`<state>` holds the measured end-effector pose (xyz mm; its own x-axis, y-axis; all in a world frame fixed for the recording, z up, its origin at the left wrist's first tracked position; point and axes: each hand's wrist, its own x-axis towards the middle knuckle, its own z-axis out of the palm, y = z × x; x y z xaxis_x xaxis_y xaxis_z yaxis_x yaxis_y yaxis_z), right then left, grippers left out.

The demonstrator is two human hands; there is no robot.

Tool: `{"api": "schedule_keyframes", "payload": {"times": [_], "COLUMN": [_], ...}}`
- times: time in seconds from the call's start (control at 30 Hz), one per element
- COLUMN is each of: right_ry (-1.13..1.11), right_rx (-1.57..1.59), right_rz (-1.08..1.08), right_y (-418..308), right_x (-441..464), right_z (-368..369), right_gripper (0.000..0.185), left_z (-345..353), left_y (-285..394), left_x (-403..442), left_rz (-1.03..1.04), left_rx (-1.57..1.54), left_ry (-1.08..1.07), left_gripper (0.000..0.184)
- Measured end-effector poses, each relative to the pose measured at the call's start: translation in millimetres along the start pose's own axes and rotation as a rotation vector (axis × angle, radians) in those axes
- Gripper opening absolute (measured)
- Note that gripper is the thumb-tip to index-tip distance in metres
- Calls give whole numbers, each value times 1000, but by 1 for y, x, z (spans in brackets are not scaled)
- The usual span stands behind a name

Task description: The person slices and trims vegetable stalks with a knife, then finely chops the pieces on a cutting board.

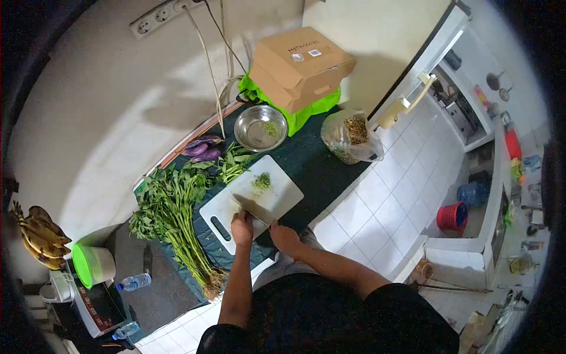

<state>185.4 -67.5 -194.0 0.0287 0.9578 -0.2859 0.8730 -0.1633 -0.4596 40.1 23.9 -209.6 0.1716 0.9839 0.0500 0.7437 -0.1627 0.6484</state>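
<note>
A knife (254, 208) with a broad blade lies slantwise over the near part of a white cutting board (287, 187). My right hand (285, 239) is closed around its handle end, at the board's near right edge. Beside the blade, my left hand (241, 229) has its fingers curled together; whatever they pinch is hidden. Finely chopped green pieces (261, 182) form a small pile on the far half of the board. Cut green stems (232, 168) lie against the board's far left edge. Further left spreads a large bunch of leafy greens (180, 218) with roots attached.
Behind the board stands a metal bowl (244, 131) with some green bits inside. Purple eggplants (203, 148) lie left of it. A cardboard box (300, 62) rests on a bright green bag (306, 121). A filled plastic bag (348, 138) sits at the table's right end.
</note>
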Motion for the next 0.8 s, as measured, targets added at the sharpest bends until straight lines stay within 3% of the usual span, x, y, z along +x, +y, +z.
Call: {"api": "schedule_keyframes", "payload": {"times": [0.13,0.27,0.4,0.47,0.53,0.6,0.63,0.73,0.8], "right_ry": [90,7,-59,-45,-27,47,51,-38,-102], "right_rx": [77,-16,-28,5,43,28,27,4,4], "right_rz": [-53,-53,35,-22,-70,-76,-75,-136,5], "right_y": [-5,4,2,0,-4,-7,-15,-21,-17], "right_x": [14,7,12,19,26,26,19,0,4], "right_z": [-12,1,-7,-10,-5,0,-17,-38,-24], "right_gripper": [23,27,25,25,25,25,25,25,25], "left_z": [-3,6,-2,-7,-10,-8,-5,-9,-7], "left_y": [5,-11,-8,-12,-11,-11,-14,-10,-11], "left_x": [7,1,-7,-9,-14,-13,-8,-3,-1], "left_rz": [52,114,248,389,347,205,202,63,30], "left_rx": [21,82,222,276,294,34,51,-57,-65], "left_ry": [-22,-73,4,-47,-61,31,53,19,31], "left_gripper": [12,17,17,19,18,14,12,14,16]}}
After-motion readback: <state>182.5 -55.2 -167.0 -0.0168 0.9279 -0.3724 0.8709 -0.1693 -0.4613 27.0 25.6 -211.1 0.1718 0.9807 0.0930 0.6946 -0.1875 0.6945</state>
